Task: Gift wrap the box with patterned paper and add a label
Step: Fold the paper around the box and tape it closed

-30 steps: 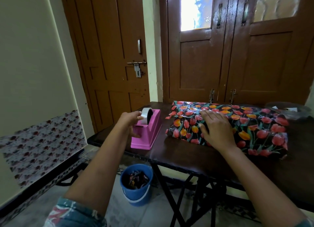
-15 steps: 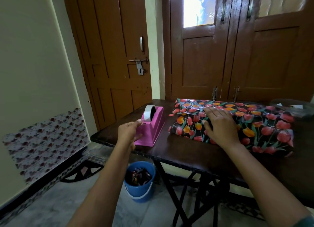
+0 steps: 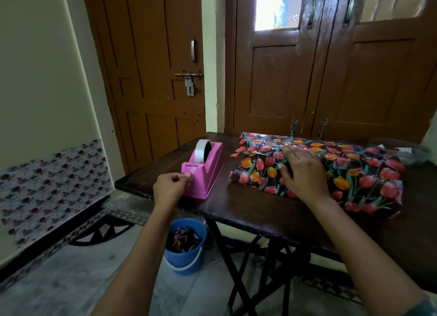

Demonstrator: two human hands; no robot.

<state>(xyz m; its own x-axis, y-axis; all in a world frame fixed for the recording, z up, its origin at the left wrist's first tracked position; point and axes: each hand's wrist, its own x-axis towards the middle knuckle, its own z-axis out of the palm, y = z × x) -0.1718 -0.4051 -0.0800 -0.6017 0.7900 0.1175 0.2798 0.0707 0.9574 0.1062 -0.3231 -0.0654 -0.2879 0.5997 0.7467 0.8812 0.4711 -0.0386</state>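
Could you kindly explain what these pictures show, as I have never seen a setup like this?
There is no machine: a person wears a camera on the head, so the one view looks forward and down at their two bare hands. On the dark table stand a pink dispenser and a tulip-wrapped box. The right hand lies flat on the box, pressing it down. The left hand pinches the end of the tape at the dispenser's front. A blue bucket stands on the floor below.

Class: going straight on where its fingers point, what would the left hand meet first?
The left hand, pinching tape, would probably meet the pink dispenser first, at its near end.
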